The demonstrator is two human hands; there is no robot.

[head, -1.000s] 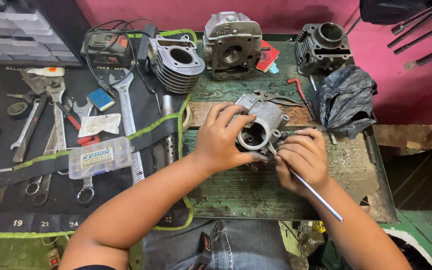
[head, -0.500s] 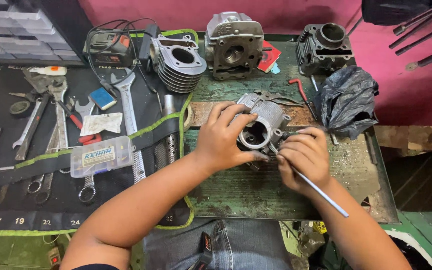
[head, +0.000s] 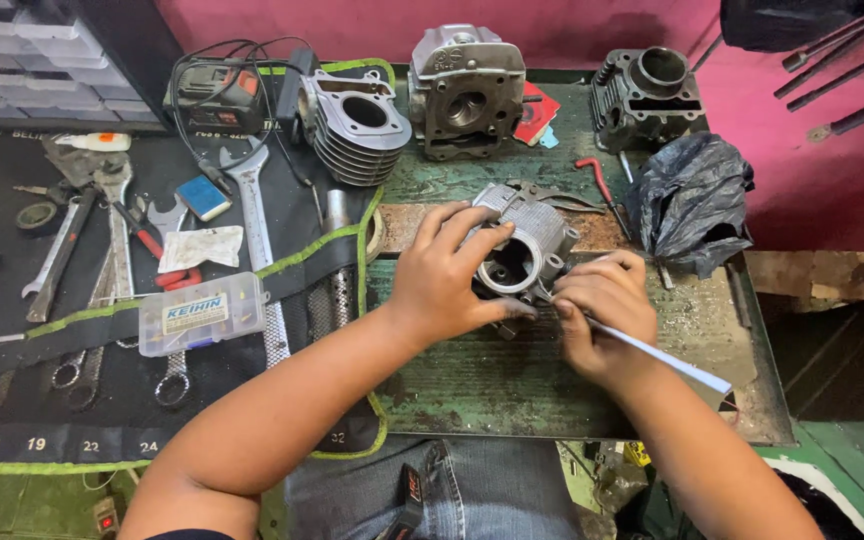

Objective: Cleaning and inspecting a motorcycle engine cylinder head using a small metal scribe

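Left hand (head: 442,275) clamps the small grey cylinder head (head: 524,240) at the middle of the green tabletop (head: 512,385), fingers wrapped over its top and left side, thumb under the round port facing the camera. Right hand (head: 602,310) sits just beside it on the right, fingers pinched around a thin metal rod tool (head: 667,360); the tip meets the head's lower right edge, the shaft runs back down-right over the wrist. Exact contact point is hidden by the fingers. Behind, along the back edge: a finned cylinder block (head: 357,125) at left, a larger cylinder head (head: 467,90) in the middle, a second dark cylinder (head: 652,95) at right. A crumpled black plastic bag (head: 692,205) lies right of the work, near but apart, with a red-handled tool (head: 597,180) between it and the head. Left of the tabletop, a black tool roll (head: 12,390) with green trim carries several wrenches (head: 252,200) and a clear plastic parts box (head: 197,315). The person's denim-covered lap shows at the bottom edge.
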